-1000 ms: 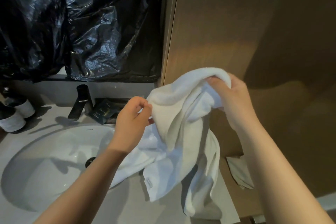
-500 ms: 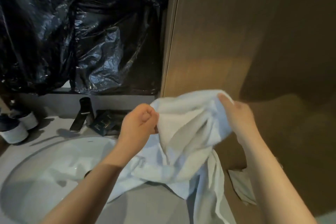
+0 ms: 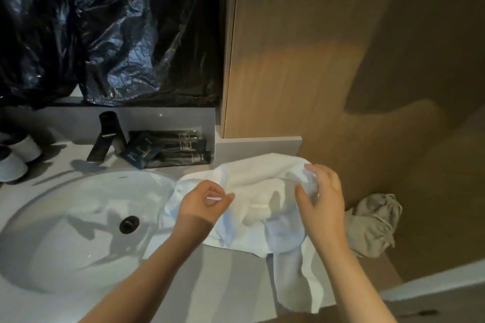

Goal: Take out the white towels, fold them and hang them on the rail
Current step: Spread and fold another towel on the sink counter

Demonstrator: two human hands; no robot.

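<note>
The white towel [image 3: 252,183] lies in a loose heap on the worktop [image 3: 223,283], just right of the basin [image 3: 65,231]. Its left folds spill over the basin's right rim, and a long tail runs from the heap toward the near end of the worktop, well right of the basin.

Both hands are on it. The left hand [image 3: 202,207], nearer the basin, has a tight grip: thumb and forefinger pinch a thin white edge, and the other fingers are curled in. The right hand [image 3: 322,202], on the far side of the heap from the basin, has its grip curled round a bunched fold at the top of the towel. That part is blurred, so I cannot tell how much cloth it holds.

The basin's bowl has only the black drain [image 3: 129,224] at its bottom, apart from the towel's overhang at the rim. Behind the basin stands a dark faucet [image 3: 106,136], with a cluster of dark packets [image 3: 168,149] just to its right. At the basin's far left sit two white cups [image 3: 15,157], and I cannot tell what they hold.

Above and behind the basin hangs crumpled black plastic [image 3: 118,34]. Well to the right of the basin, past the worktop's end, a beige cloth [image 3: 372,223] sits bunched against the wooden panel [image 3: 301,60].
</note>
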